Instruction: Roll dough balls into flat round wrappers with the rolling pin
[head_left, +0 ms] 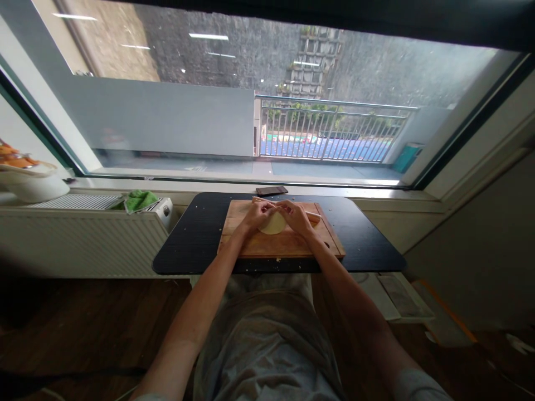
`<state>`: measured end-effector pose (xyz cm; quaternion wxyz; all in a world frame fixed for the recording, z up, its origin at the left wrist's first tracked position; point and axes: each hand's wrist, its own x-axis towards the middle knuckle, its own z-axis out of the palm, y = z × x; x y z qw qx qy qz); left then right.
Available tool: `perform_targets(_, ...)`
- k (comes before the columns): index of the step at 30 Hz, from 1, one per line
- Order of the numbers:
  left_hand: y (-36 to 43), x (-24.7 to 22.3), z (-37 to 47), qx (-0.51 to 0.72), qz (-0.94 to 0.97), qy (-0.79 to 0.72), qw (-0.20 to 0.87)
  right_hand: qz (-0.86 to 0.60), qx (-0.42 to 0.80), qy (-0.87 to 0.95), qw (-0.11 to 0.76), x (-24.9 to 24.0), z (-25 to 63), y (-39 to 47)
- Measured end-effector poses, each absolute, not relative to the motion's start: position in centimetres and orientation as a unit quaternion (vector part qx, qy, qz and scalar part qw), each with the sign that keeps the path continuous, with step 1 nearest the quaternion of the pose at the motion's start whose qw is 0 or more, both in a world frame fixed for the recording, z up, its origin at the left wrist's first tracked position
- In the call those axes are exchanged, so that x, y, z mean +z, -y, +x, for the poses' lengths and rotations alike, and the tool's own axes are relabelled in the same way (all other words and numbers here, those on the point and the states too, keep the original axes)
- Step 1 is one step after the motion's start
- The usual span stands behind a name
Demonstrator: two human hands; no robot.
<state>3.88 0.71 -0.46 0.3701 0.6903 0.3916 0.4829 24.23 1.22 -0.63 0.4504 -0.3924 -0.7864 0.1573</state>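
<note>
A round, flat, pale piece of dough (273, 224) is at the middle of a wooden cutting board (259, 249). My left hand (258, 213) has its fingers bent and pinched together at the dough's far left edge. Across from it, my right hand (295, 215) pinches the far right edge, with its fingertips close to the left ones. A wooden rolling pin (313, 217) lies on the board behind my hands, its middle mostly hidden by them. The fingers partly cover the dough's far edge.
The board lies on a small black table (188, 239) dotted with crumbs. A dark phone-like slab (271, 190) rests at the table's far side, by the window sill. To the left, a green cloth (140, 200) lies on a white radiator (83, 236), near a white hat (35, 184).
</note>
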Motion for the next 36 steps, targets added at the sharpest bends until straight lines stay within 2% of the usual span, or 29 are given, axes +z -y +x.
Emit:
perform_targets(13, -1.0, -0.5, 3.7, 0.466, 0.708, -0.457, 0.27, -0.418, 0.139, 0.807, 0.394, 0.2, 24.0, 0.0)
perform_targets(20, -1.0, -0.2, 3.9, 0.506, 0.664, -0.435, 0.337, -0.437, 0.152, 0.794, 0.394, -0.2, 24.2, -0.4)
perform_targets(36, -1.0, -0.2, 3.8, 0.497, 0.663, -0.43, 0.36, -0.439, 0.132, 0.804, 0.378, 0.4, 24.0, 0.2)
